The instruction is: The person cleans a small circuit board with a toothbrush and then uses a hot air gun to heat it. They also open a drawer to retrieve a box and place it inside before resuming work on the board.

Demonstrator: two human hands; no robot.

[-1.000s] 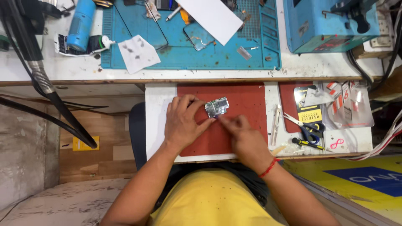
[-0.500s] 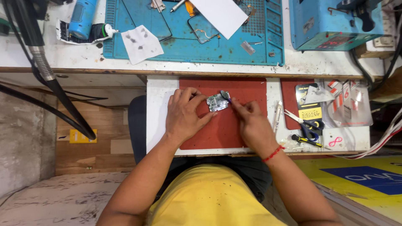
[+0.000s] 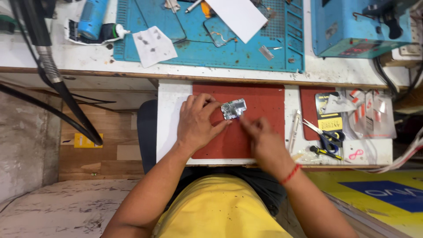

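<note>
A small silvery circuit board lies on a red mat on a white pull-out tray. My left hand rests on the mat with its fingertips pinning the board's left edge. My right hand is just below and right of the board, blurred, with fingers pinched together close to the board's lower right corner. Whether it holds a tool I cannot tell.
Blue-handled scissors, tweezers, a small screwdriver and plastic packets lie on the tray's right. Above is a bench with a blue work mat, white paper, a blue can and a blue machine. Black hoses run down the left.
The board has been turned and shifted a little on the mat under my left fingers. My right hand has drawn back from the board's right edge towards its lower corner.
</note>
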